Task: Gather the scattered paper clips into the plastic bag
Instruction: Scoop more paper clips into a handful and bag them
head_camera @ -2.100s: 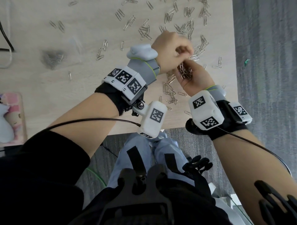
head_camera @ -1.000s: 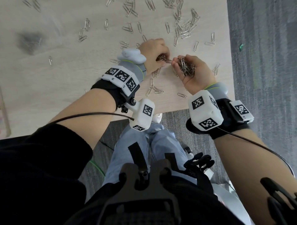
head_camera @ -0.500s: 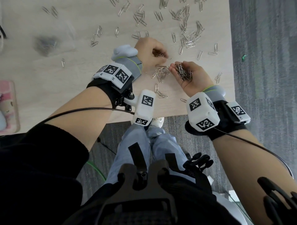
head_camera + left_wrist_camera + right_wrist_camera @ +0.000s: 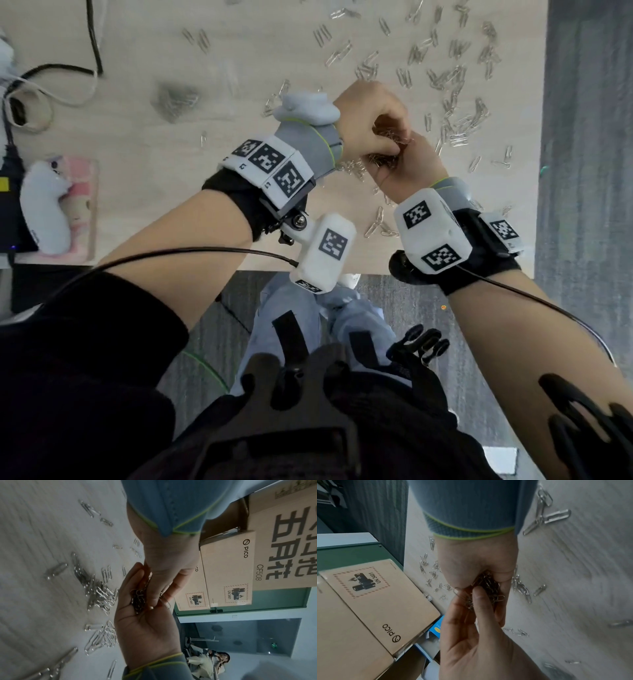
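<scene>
Many silver paper clips (image 4: 448, 78) lie scattered over the far right of the wooden table (image 4: 137, 178). The clear plastic bag (image 4: 209, 85) lies flat at the table's middle left, with a dark heap of clips (image 4: 174, 99) inside. My right hand (image 4: 411, 159) is cupped, palm up, round a bundle of clips (image 4: 385, 159). My left hand (image 4: 383, 137) curls down onto that bundle, pinching clips. From the right wrist, the left hand (image 4: 476, 563) grips clips (image 4: 489, 586) against the right hand (image 4: 471, 635). In the left wrist view the bundle (image 4: 137, 600) sits between both palms.
A white and pink plush toy (image 4: 51, 205) and cables (image 4: 51, 85) lie at the table's left. The front edge (image 4: 370, 272) is just under my wrists and the right edge (image 4: 543, 137) is close. Cardboard boxes (image 4: 228, 568) stand beyond the table.
My left hand left the tabletop clips and rose onto my right palm. The two hands now meet around the bundle.
</scene>
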